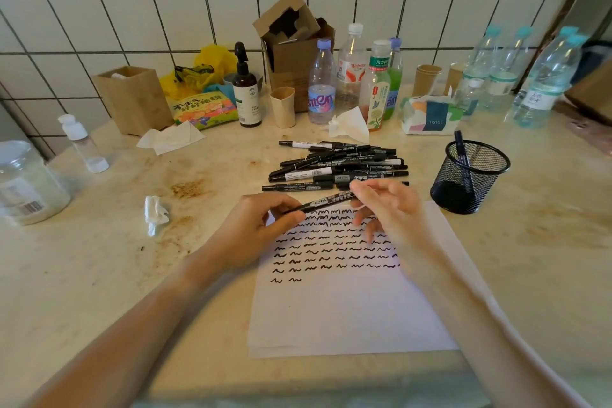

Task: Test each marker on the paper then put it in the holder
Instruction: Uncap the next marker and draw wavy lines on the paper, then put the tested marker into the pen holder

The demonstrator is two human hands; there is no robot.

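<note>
Above the upper rows of squiggles on the paper [347,305], both hands meet on one black marker [326,201], which lies nearly level and clear of the sheet: the left hand [261,228] pinches its nearer, lower end between thumb and curled fingertips, and the right hand [385,205] pinches the far end, its other fingers trailing down toward the ink marks. Whether a cap sits on either end I cannot tell, since the fingers cover both tips (this looks like a double-ended type). My reading is that the step in hand is the uncapping, or possibly the recapping, of this marker, either side of its test stroke. Just beyond the grip, touching distance past the knuckles, lies the heap of black markers [337,166] yet to be tried; off to the right of the right hand, well apart from the grip, stands the black mesh pen holder [470,175] with one marker [462,156] leaning inside it. The last row of squiggles is short, only two marks, nearer the person than the grip, under the left wrist side. The next move likely calls for pulling the hands apart along the marker's axis, then bringing a bare tip down to that open row, holding the sheet steady so it does not slide.
</note>
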